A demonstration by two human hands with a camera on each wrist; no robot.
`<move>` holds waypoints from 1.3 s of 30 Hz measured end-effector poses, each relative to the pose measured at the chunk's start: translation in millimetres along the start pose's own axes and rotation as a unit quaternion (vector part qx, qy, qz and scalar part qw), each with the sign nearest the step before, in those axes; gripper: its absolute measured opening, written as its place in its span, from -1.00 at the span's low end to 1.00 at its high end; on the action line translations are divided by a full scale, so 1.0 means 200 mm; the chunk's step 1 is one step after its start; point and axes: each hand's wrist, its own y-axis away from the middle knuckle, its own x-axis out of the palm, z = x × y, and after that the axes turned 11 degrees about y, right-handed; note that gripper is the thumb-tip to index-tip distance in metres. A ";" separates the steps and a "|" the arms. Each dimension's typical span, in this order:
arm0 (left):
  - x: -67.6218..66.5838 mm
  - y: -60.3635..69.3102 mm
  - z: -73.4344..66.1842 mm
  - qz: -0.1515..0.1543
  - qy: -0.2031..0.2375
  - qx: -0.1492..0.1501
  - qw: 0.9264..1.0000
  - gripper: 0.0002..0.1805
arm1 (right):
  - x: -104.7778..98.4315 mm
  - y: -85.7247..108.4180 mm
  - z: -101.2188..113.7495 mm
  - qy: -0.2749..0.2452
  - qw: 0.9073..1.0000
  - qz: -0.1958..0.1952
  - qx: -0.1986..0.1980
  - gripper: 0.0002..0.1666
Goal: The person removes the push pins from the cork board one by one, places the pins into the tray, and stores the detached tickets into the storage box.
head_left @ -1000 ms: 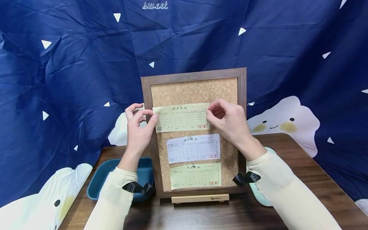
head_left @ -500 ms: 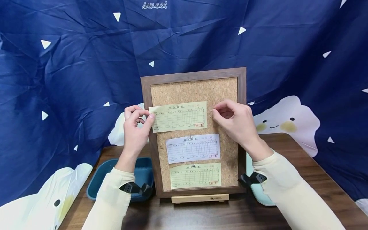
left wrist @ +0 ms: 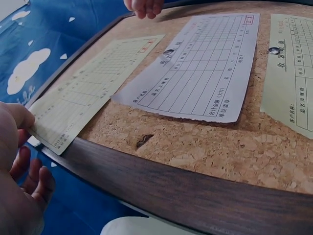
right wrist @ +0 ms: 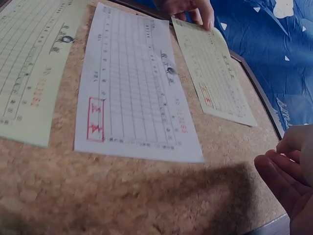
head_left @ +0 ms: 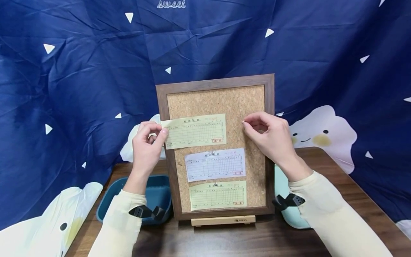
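My left hand (head_left: 147, 147) pinches the left edge of the top yellow-green slip (head_left: 196, 131) between thumb and index finger, and the slip lies over the left side of the corkboard (head_left: 218, 100). To the right of that slip, apart from it, my right hand (head_left: 271, 137) has thumb and index fingertips together on a tiny pale thing, too small to name surely. Below hang a white slip (head_left: 215, 166) and another yellow-green slip (head_left: 218, 196), each with a clear pin (left wrist: 274, 50) near its top edge. In the left wrist view, the held slip (left wrist: 88, 88) reaches across the frame.
The board's brown frame (head_left: 269, 160) leans on a small wooden stand (head_left: 223, 221) on the dark wooden table (head_left: 192, 244). A blue tray (head_left: 104, 200) is at the left, partly behind the left forearm. A mint-green object (head_left: 293, 217) lies at the right, behind the right forearm. Dark blue cloth hangs behind.
The left hand has moved left with the top slip. The right hand has come off the slip's right edge and moved right. The lower slips have stayed put on the board.
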 end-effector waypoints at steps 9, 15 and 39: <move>-0.04 0.00 0.00 -0.003 -0.015 0.002 1.000 -0.85 | -0.04 0.02 -0.03 0.003 1.000 -0.006 0.001 -0.90; -0.06 0.01 -0.01 -0.009 -0.011 -0.008 1.000 -0.83 | -0.06 0.02 -0.04 -0.001 1.000 -0.002 0.008 -0.88; -0.13 0.05 -0.01 -0.054 -0.010 0.009 0.998 -0.78 | -0.13 0.07 -0.12 0.022 0.999 -0.019 0.024 -0.85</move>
